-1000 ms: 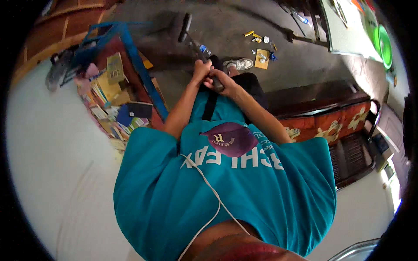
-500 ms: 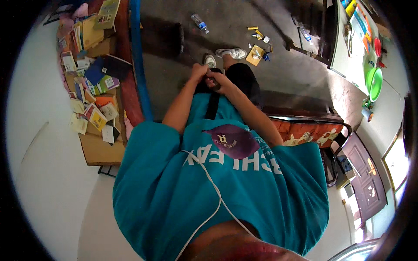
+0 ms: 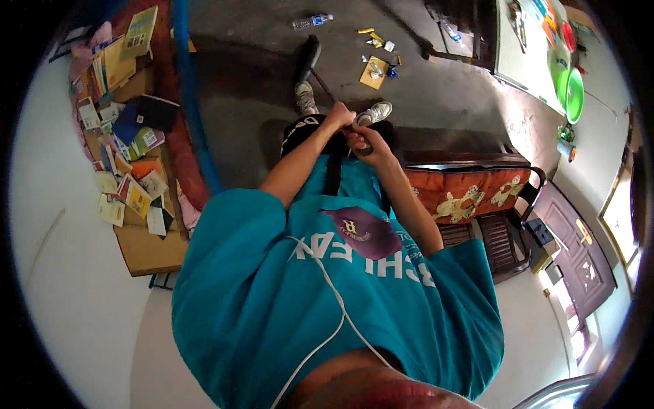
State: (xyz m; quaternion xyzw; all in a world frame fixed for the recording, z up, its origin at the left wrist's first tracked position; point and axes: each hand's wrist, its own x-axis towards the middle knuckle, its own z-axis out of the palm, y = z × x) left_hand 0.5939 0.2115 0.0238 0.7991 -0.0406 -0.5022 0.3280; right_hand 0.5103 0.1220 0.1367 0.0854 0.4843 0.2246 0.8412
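Observation:
My left hand (image 3: 339,116) and my right hand (image 3: 370,144) are both closed around the handle of a long-handled tool (image 3: 323,82), the left one farther out along it. A thin shaft runs from my left hand to a dark, narrow head (image 3: 309,58) close to the floor, beside my left foot. Shadow blurs that head, so its exact kind cannot be told. The butt of the handle pokes out at my right hand. Beyond my feet lie a yellow card (image 3: 372,73), small yellow and white scraps (image 3: 376,39) and a plastic bottle (image 3: 311,22).
On the left, behind a blue edge (image 3: 182,75), books and papers (image 3: 135,194) lie heaped on cardboard (image 3: 146,249). A bench with an orange floral cushion (image 3: 470,196) stands at right. Farther right are a white table (image 3: 528,68), green basins (image 3: 574,95) and a door (image 3: 579,245).
Both hands have shifted right with the handle, and the tool's head has swung right beside my left foot. My feet have stepped, and my view has turned so the room's things sit farther left.

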